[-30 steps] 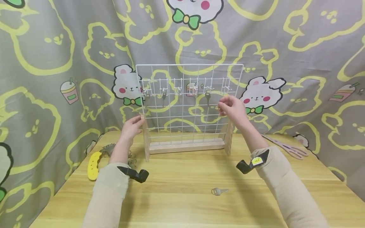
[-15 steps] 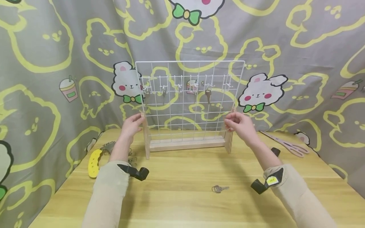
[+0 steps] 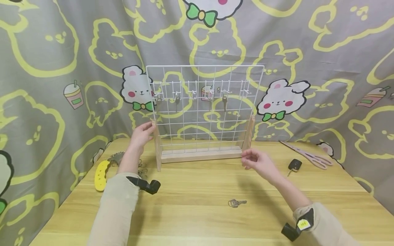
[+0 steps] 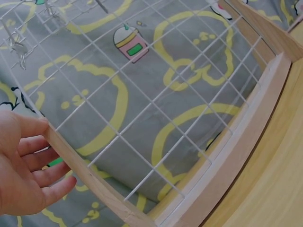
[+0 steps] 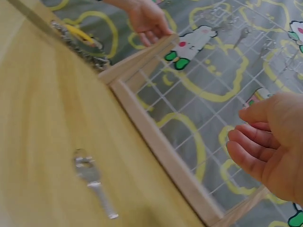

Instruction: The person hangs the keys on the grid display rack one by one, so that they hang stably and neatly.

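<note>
A white wire grid rack (image 3: 197, 132) stands upright in a wooden base at the back of the table. Its left wooden post is held near the top between thumb and fingers of my left hand (image 3: 142, 136). My right hand (image 3: 260, 164), fingers loosely curled around nothing, hovers by the foot of the right post; the right wrist view shows its palm side. Several hooks line the grid, and small keys hang from some, among them a dark key (image 3: 225, 102). The rightmost hook (image 3: 245, 92) bears no key. A silver key with a ring (image 3: 237, 203) lies on the table in front.
Scissors with pinkish handles (image 3: 307, 156) and a black car key (image 3: 294, 165) lie on the right of the table. On the left is a curved yellow thing (image 3: 101, 176) beside metal pieces partly hidden by my forearm. A patterned grey curtain (image 3: 197, 41) hangs behind.
My right hand has come down from beside the grid, past the right post, to near its foot. The black car key has come into view from behind the right arm. The left hand stays put.
</note>
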`<action>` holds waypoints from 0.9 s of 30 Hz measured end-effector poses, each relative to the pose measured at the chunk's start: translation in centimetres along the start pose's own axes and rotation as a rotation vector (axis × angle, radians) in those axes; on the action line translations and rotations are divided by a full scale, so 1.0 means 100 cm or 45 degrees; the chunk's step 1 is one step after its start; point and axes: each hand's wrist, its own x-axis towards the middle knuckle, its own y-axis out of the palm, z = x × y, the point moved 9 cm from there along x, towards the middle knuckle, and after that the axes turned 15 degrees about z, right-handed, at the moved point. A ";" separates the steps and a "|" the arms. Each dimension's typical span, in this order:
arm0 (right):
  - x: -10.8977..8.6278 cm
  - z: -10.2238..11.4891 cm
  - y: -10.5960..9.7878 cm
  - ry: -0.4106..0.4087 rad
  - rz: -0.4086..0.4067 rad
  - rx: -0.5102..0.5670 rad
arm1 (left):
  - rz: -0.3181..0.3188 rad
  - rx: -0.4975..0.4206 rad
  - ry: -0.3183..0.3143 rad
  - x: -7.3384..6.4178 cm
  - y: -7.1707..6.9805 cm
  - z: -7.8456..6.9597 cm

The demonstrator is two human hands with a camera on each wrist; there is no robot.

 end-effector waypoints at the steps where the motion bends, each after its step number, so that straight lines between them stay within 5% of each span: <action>1: -0.002 -0.002 0.004 -0.003 0.023 0.008 | -0.003 0.000 0.000 0.000 0.000 0.000; 10: -0.019 -0.019 0.039 -0.004 0.178 -0.001 | -0.005 0.012 -0.005 -0.001 0.001 -0.002; 27: -0.031 -0.035 0.070 0.033 0.370 -0.029 | -0.008 -0.003 0.009 -0.002 0.001 -0.002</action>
